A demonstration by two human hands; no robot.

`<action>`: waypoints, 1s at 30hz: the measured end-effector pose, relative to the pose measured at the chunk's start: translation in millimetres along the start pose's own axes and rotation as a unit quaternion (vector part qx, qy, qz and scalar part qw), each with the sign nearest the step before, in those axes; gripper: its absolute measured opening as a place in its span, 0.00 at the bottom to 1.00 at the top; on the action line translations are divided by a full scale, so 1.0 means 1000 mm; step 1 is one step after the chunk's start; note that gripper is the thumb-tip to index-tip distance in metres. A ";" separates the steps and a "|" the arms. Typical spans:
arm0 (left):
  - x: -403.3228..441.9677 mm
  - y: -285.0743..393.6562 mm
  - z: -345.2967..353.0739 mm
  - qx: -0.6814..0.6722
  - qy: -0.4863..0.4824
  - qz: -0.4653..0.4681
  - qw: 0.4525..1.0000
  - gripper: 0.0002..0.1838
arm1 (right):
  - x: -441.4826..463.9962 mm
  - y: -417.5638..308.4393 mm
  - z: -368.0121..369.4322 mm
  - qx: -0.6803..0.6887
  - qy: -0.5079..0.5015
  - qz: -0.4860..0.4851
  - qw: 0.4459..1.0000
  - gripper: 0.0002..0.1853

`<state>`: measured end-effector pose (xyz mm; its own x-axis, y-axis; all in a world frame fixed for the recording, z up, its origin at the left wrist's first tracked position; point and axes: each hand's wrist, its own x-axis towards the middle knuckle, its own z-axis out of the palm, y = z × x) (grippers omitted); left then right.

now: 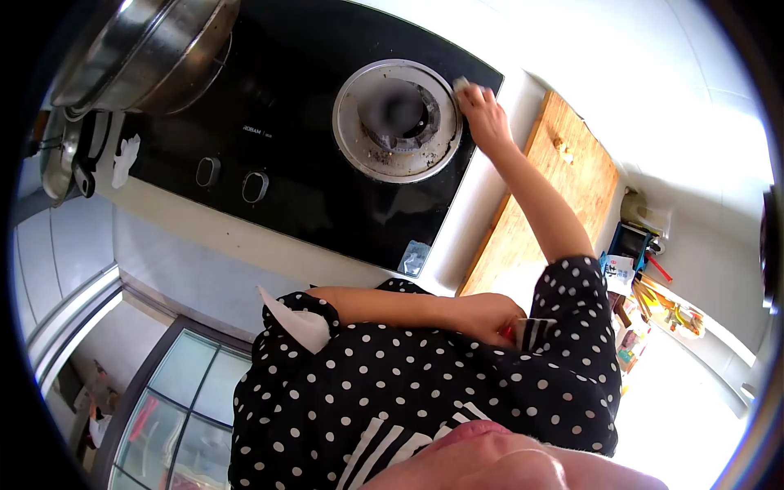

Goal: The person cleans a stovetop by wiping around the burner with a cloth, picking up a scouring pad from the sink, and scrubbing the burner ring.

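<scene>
My right hand (486,118) reaches out over the right edge of the black gas cooktop (302,171), its fingers closed on a small pale wad (461,84), whose material I cannot make out. That wad is at the rim of the round steel burner plate (351,135), which has dark crumbs and stains on it. My left hand (492,318) is folded across my chest by the right sleeve. Its fingers are curled, and a bit of something red (510,333) shows at them; the rest is hidden.
A large steel steamer pot (155,61) stands at the cooktop's left. Two control knobs (255,187) sit near the front edge, with a small clear packet (414,258) at the corner. Right of the cooktop lies a wooden board (563,163) with small scraps (563,148). Crumpled white tissue (125,161) lies left.
</scene>
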<state>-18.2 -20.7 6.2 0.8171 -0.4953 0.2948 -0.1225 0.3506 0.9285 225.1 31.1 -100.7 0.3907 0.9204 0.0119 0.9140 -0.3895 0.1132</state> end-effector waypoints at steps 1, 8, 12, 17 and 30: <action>0.001 -0.002 0.000 0.019 0.010 -0.014 1.000 0.13 | 0.020 0.001 0.005 -0.002 0.042 -0.014 0.999 0.23; -0.008 0.004 -0.002 0.012 0.008 0.018 1.000 0.09 | -0.004 -0.008 -0.009 0.054 -0.032 -0.032 0.998 0.25; -0.012 0.024 -0.022 0.036 0.000 -0.003 0.999 0.10 | -0.012 0.032 -0.003 0.245 -0.071 -0.055 0.965 0.24; -0.029 0.015 -0.026 0.029 0.036 -0.005 0.999 0.12 | 0.033 0.046 0.044 0.221 0.128 -0.043 0.966 0.22; -0.051 0.018 -0.046 -0.025 0.116 -0.029 0.992 0.09 | 0.135 -0.016 0.026 0.169 -0.060 -0.237 0.955 0.23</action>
<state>-36.4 47.1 -2.6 0.9305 -0.3210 0.1761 -0.0480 0.3698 0.9279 265.8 161.2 -127.1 -0.0836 0.9936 -0.0766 0.9662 0.0620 -0.2503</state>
